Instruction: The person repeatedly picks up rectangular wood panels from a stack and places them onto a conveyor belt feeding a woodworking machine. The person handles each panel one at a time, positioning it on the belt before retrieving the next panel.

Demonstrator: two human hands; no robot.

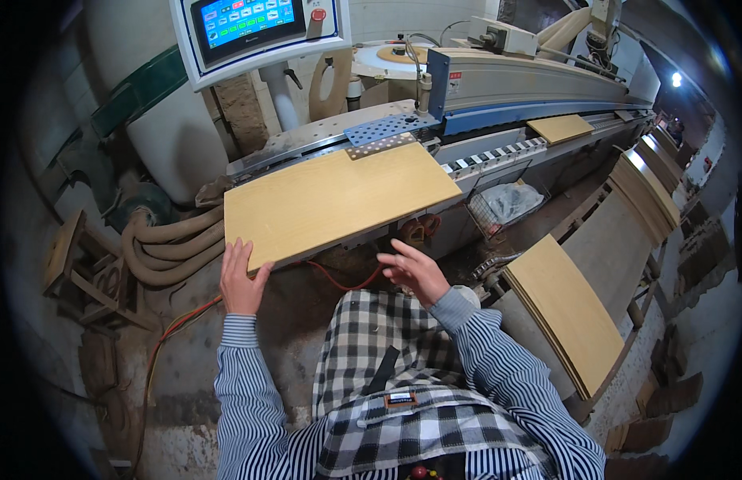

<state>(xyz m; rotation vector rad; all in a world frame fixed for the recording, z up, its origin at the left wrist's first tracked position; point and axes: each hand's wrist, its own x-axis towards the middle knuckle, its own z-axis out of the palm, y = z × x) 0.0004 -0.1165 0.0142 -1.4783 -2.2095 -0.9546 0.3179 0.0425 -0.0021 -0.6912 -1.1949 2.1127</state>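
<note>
A flat rectangular wood-grain panel (335, 201) lies on the infeed end of an edge banding machine (527, 81). Its far edge reaches a perforated metal plate (392, 129). My left hand (242, 279) holds the panel's near left corner, fingers on the top face and thumb by the front edge; its palm side is hidden. My right hand (414, 273) hovers in front of the panel's near edge, apart from it, with fingers spread and nothing in them. Farther along the machine's track, a second panel (561, 128) rests on the white-padded conveyor chain (497, 157).
On the right, a stack of panels (566, 312) lies on a roller conveyor (611, 234), with more boards (644, 186) beyond. A control screen (248, 24) stands above left. Dust hoses (173, 246), a wooden stool (95, 270) and a red cable (341, 282) are low down.
</note>
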